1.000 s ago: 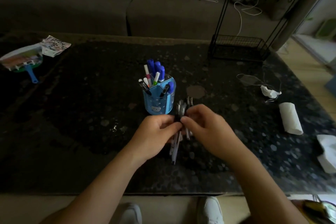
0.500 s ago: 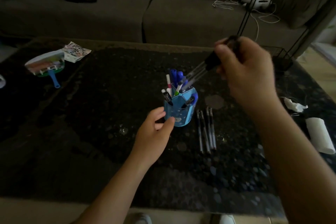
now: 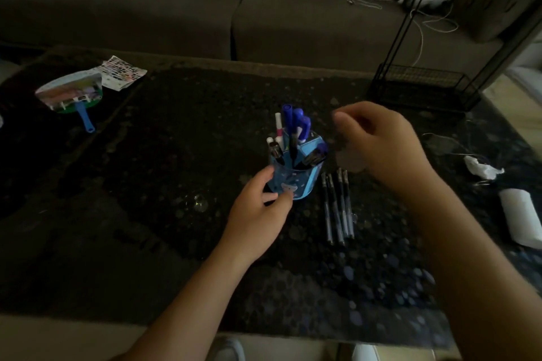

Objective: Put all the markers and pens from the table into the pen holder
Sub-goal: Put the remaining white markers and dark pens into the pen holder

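A blue pen holder (image 3: 305, 182) stands at the middle of the dark speckled table (image 3: 176, 214), filled with several blue, white and black markers and pens (image 3: 293, 132). My left hand (image 3: 258, 214) grips the holder's near left side. My right hand (image 3: 381, 143) hovers just right of the holder's top, fingers loosely curled with nothing in them. Several dark pens (image 3: 337, 205) lie side by side on the table right of the holder, below my right hand.
A hand fan with a blue handle (image 3: 73, 97) and a printed packet (image 3: 121, 72) lie at the far left. A black wire rack (image 3: 422, 85) stands at the far right. Crumpled tissue (image 3: 481, 168) and a white roll (image 3: 522, 217) sit near the right edge. A sofa lies beyond.
My right hand lifted pens from the table, put them into the holder and now has let go and dropped lower. My left hand moved onto the holder.
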